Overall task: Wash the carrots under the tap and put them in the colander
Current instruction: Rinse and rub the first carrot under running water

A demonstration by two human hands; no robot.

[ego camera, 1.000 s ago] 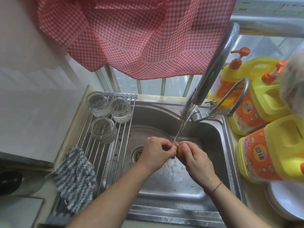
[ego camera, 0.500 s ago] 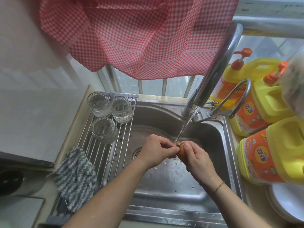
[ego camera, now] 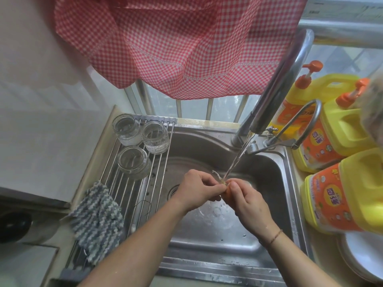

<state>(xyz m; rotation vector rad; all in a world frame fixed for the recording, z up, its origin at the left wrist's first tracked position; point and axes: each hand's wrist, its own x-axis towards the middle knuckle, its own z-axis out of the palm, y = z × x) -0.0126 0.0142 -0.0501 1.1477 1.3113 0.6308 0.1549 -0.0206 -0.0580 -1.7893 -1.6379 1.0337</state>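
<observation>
Head view, one moment at the sink.

Carrot (ego camera: 226, 193): orange, mostly hidden, held between both hands over the middle of the sink (ego camera: 275, 168), its top end under the water stream (ego camera: 236, 160).
Right hand (ego camera: 247, 203): fingers curled round the carrot, thumb on its top; thin bracelet at the wrist.
Left hand (ego camera: 196, 190): fingers bent, tips pinching the carrot from the left.
Tap (ego camera: 279, 83): tall curved spout, running; a second thin spout (ego camera: 304, 121) just beside it.
Rack (ego camera: 143, 183): steel rods across the sink's left part, carrying three glass jars (ego camera: 133, 160) and a grey-blue cloth (ego camera: 96, 214).
Bottles (ego camera: 342, 191): yellow detergent jugs with orange pumps, right of the sink on the surface.
Plate (ego camera: 364, 255): white, near right corner.
Curtain (ego camera: 176, 42): red check, hanging above.
</observation>
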